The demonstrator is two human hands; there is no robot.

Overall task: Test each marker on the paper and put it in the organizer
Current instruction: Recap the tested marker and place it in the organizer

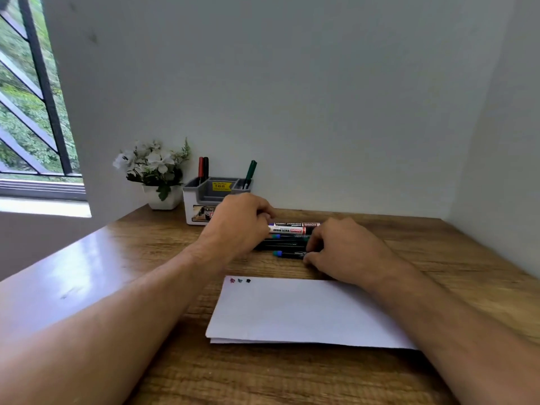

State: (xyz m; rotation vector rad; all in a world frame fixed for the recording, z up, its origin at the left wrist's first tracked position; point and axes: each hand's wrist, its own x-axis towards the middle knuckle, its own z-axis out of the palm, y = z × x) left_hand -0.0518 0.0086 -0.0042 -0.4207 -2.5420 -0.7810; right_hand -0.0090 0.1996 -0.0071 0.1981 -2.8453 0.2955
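Several markers point(287, 238) lie side by side on the wooden desk point(163, 252), behind a white sheet of paper point(295, 314) that bears three small test marks point(240, 280) at its top left corner. My left hand point(241, 222) has its fingers curled over the markers' left ends. My right hand point(342, 248) pinches the right end of the nearest marker, a black one with a blue cap point(287, 254). At the back stands a white and grey organizer point(201, 200) holding a red marker and a black marker point(203, 168) on its left and a green marker point(250, 172) on its right.
A white pot of white flowers point(156, 173) stands left of the organizer. White walls close the desk at the back and on the right. A barred window point(32, 112) is at the far left. The organizer carries a yellow price sticker point(221, 186).
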